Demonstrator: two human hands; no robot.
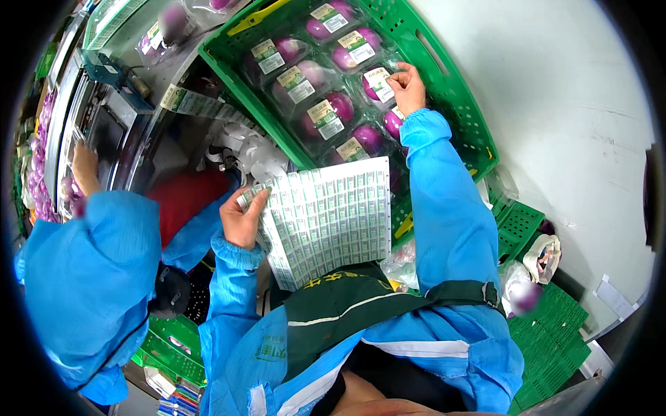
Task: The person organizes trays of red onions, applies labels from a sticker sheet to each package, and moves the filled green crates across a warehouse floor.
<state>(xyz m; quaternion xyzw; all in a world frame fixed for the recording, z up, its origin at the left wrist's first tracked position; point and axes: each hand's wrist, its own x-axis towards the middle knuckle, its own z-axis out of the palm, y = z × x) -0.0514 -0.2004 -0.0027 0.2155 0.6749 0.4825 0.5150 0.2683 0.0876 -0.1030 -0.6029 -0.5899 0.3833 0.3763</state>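
Note:
My left hand (244, 218) pinches the upper left corner of a sheet of small printed stickers (333, 218), which hangs before my apron. Above it stands a green plastic crate (442, 62) with several clear-wrapped trays of round purple vegetables, perhaps onions. Over the crate's right part, my right hand (408, 88) has thumb and forefinger together at the edge of a label on one wrapped pack (379, 86). Whether the fingertips hold a small sticker there cannot be told. Other packs, such as the wrapped pack (325, 118) to the left, bear printed labels.
At the left a co-worker in a blue sleeve (122, 223) reaches to a wrapping machine (112, 125). A strip of labels (192, 104) and crumpled white backing tape (250, 148) lie left of the crate. Green crates (520, 223) stand at the right by a pale wall (562, 104).

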